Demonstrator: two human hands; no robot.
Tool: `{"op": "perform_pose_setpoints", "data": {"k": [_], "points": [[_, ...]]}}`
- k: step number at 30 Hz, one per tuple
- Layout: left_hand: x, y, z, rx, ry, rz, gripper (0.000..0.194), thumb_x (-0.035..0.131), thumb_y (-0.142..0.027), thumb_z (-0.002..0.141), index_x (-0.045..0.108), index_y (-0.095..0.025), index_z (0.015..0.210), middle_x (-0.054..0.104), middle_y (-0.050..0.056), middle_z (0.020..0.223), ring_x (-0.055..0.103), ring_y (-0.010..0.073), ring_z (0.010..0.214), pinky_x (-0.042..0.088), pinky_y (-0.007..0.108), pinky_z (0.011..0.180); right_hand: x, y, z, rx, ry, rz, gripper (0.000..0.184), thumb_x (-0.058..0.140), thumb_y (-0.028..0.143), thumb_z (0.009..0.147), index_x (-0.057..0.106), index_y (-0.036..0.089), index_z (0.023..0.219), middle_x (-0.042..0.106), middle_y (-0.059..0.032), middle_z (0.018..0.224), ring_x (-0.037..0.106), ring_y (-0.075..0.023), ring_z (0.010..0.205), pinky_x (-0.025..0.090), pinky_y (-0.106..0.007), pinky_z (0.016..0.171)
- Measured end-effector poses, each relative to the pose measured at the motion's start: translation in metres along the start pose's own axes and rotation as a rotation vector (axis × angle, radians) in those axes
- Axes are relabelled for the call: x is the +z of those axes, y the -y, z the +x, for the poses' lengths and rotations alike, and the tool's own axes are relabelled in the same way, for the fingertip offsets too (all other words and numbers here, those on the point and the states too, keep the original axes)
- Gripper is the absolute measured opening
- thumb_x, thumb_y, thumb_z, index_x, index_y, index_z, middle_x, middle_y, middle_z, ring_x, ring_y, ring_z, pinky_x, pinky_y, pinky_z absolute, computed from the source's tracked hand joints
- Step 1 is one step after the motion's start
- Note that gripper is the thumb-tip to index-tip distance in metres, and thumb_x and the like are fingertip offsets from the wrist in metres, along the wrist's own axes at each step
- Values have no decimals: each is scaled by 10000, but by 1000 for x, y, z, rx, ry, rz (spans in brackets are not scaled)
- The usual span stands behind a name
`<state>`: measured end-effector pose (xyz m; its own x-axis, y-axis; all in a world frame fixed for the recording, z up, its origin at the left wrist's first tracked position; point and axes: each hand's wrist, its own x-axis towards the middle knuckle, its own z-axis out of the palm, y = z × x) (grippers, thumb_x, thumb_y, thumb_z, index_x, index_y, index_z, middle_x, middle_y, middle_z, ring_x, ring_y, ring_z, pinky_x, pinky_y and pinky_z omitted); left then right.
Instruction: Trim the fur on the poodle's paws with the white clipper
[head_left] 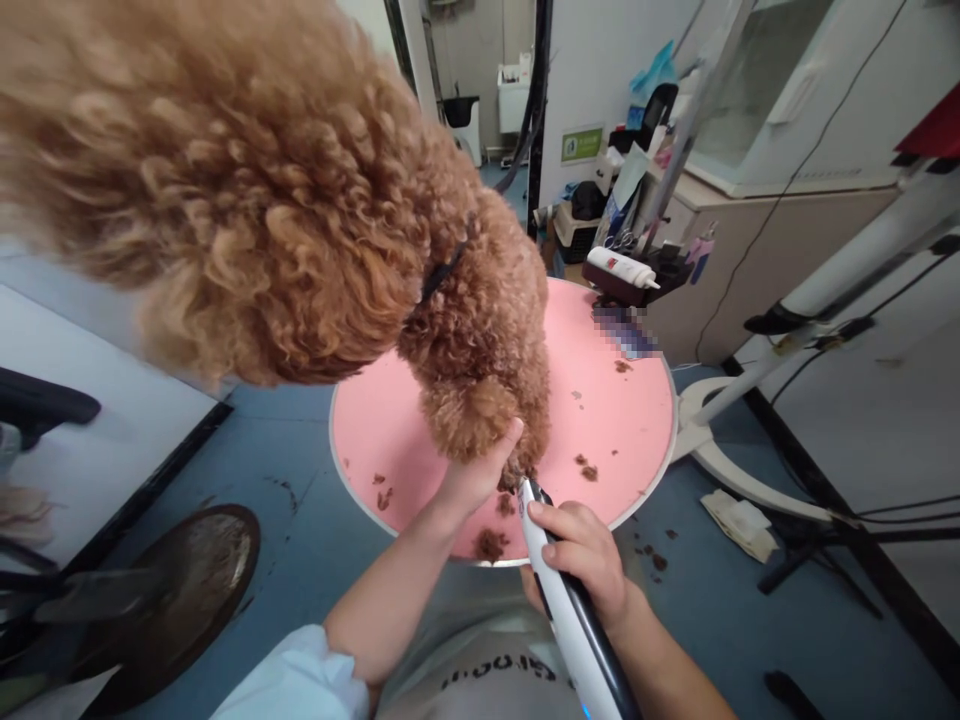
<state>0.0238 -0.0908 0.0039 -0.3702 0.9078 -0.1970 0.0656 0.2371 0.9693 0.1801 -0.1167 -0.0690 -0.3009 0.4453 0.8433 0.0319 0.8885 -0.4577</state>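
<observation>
A curly brown dog (484, 290) with a dark band round its neck is on a round pink table (622, 440), its head large at the upper left. My left hand (474, 480) grips one of its front legs (469, 415); the thumb shows and the other fingers are hidden by fur. In my right hand (585, 555) is a white and black hair clipper (546, 560). The clipper's head touches or nearly touches the dog's paw (514, 472) just right of my left hand.
Tufts of cut fur (491, 543) lie on the table. At its back right a holder carries a white squeeze bottle (621, 268) and scissors. A white stand (720, 395) rises on the right. A round dark stool seat (187, 570) is at the lower left.
</observation>
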Motion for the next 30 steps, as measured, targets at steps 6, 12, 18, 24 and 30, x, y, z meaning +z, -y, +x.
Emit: {"op": "perform_pose_setpoints", "data": {"k": [6,12,18,24,30], "points": [[-3,2,0,-25,55,46,499,641,-540,741,632,-192,1099,538,102,1353,421,246,1321,259,369,1138,-1,-5,2,16,75,-32,496,749,77,669,564,267,1088,634,-121,1240,699,-212,838,531,-360,604],[-10,17,9,16,157,61,547,615,-616,724,643,-197,1074,580,93,1302,459,257,1284,301,380,1118,-10,-13,25,62,76,112,454,717,151,720,534,255,1123,619,-141,1249,671,-213,974,552,-341,728],[-14,13,10,22,263,41,508,598,-651,707,681,-186,895,702,86,1015,560,269,1152,443,387,989,-40,-28,65,289,340,476,387,654,203,784,542,247,1153,604,-119,1191,597,-226,1126,512,-398,924],[-14,18,13,36,268,-22,457,588,-621,736,696,-201,879,712,75,940,604,250,1061,487,346,890,-46,-44,93,522,548,864,449,713,240,753,531,222,1163,620,-110,1214,619,-215,1107,543,-399,881],[-9,19,15,-35,320,-22,537,529,-669,737,538,-196,483,577,29,503,603,174,614,485,284,606,-38,-30,67,389,317,683,341,670,324,768,565,210,1072,672,-117,1092,673,-231,987,569,-402,808]]}}
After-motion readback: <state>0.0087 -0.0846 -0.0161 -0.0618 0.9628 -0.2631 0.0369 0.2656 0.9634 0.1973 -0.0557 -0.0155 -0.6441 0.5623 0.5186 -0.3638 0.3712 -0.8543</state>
